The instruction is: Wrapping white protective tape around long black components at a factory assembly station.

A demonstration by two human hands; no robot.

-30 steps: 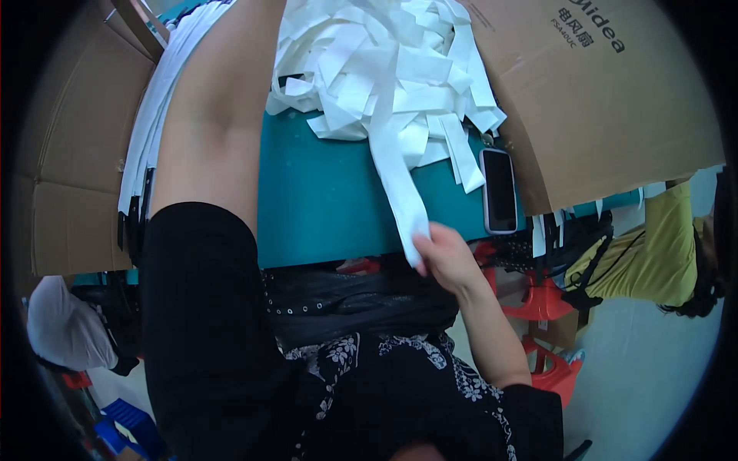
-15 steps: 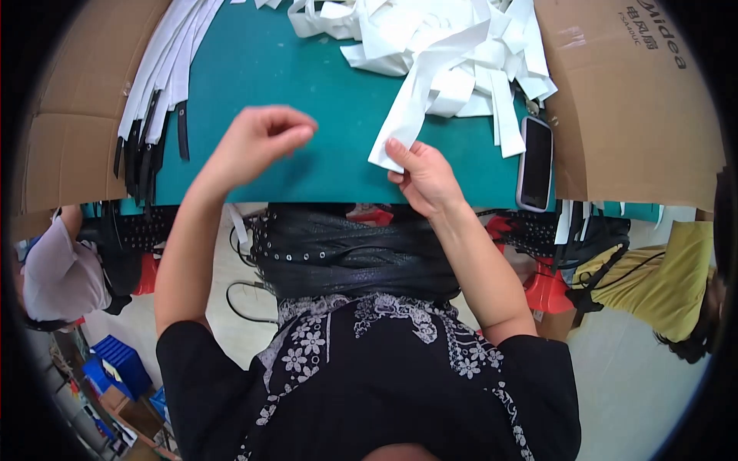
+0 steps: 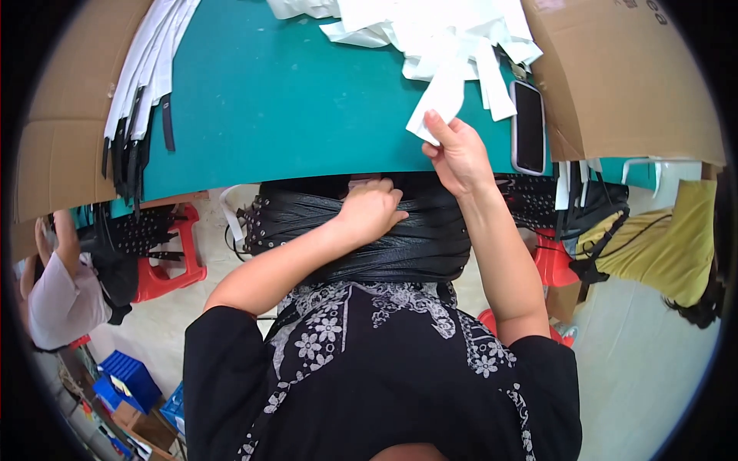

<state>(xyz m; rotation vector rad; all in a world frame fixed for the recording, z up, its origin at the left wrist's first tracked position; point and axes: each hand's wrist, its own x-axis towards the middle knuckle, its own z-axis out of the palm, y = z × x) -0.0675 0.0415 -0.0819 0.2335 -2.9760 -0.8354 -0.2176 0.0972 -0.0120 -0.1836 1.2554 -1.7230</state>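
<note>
My right hand point(image 3: 465, 157) pinches the near end of a white strip point(image 3: 442, 92) between thumb and fingers, at the front edge of the green table. The strip's far end runs into a tangled pile of white strips point(image 3: 461, 23). My left hand point(image 3: 369, 211) is down below the table edge, on a thick bundle of black belts with metal eyelets point(image 3: 323, 246) lying across my lap. Its fingers are curled over the belts; the fingertips are partly hidden, and what lies between them is hard to make out.
White-wrapped belts with black ends point(image 3: 142, 92) lie at the table's left. A phone point(image 3: 527, 127) rests near the right edge. Cardboard point(image 3: 69, 107) flanks the left and more cardboard point(image 3: 630, 84) the right. Other people sit on both sides; a red stool point(image 3: 184, 261) stands at left.
My left hand has moved from above the table down and right onto the black belts. My right hand still pinches the white strip. The view has shifted slightly.
</note>
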